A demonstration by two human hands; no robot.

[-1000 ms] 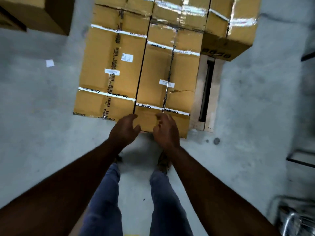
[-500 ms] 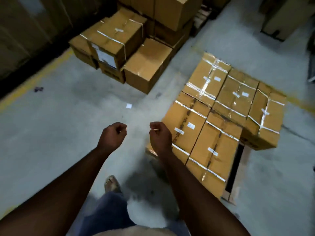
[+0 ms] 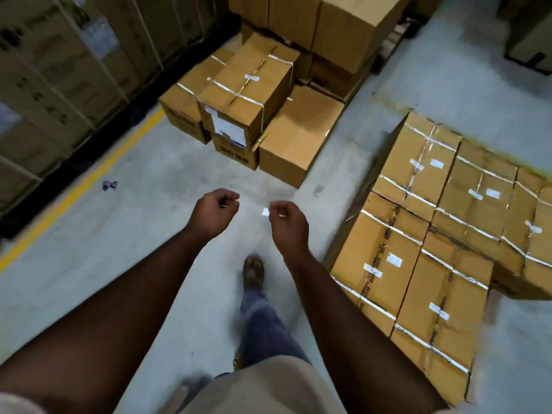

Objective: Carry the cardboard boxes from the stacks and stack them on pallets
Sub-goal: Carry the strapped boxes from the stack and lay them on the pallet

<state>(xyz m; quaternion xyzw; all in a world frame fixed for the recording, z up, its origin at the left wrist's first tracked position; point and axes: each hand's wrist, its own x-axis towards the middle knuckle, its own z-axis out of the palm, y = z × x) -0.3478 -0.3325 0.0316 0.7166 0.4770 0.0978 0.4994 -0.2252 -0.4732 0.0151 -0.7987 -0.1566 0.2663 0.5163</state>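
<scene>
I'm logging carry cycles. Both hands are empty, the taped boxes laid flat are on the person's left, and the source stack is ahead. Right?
Not quite. The head view shows the taped boxes on the person's right, not left. The left hand and right hand are empty, and the source stack is ahead.

Bare floor (image 3: 143, 234) ahead between stacked boxes (image 3: 248, 97) and loaded pallet (image 3: 433, 234)

We look down at our left hand (image 3: 213, 213) and right hand (image 3: 288, 224), both loosely curled, holding nothing, above a grey concrete floor (image 3: 125, 234). Ahead sits a cluster of cardboard boxes (image 3: 248, 97). To our right, taped boxes (image 3: 430, 234) lie packed side by side. A yellow line (image 3: 86, 186) runs along the left.
</scene>
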